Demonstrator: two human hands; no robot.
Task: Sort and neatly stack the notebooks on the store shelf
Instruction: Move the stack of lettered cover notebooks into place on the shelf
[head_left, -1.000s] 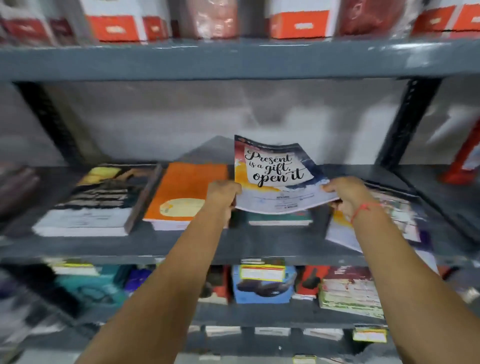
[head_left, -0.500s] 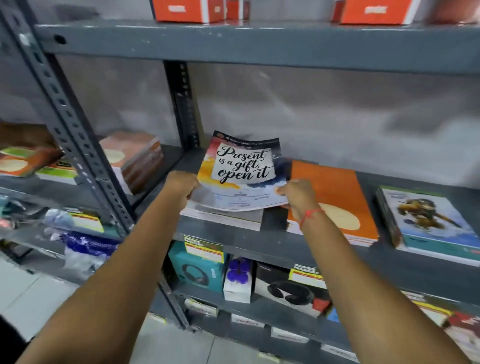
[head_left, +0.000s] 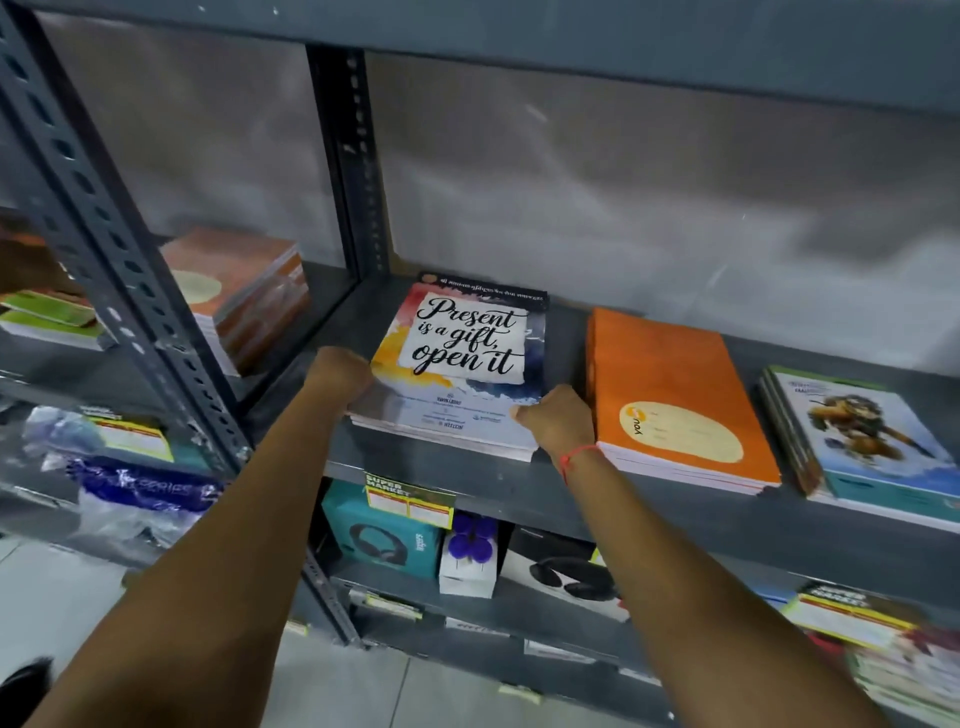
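Notebook (head_left: 462, 358) lies on a stack, frame centre; left hand (head_left: 337, 371) and right hand (head_left: 558, 418) fingers pinch its near corners beside orange notebooks (head_left: 670, 395).

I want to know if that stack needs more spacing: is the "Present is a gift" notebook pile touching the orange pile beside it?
Apart. The head view shows a strip of bare grey shelf between the "Present is a gift" pile and the orange pile.

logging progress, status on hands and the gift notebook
Left hand and right hand grip the near corners of the gift notebook. It lies on its stack. Orange stack beside, apart.
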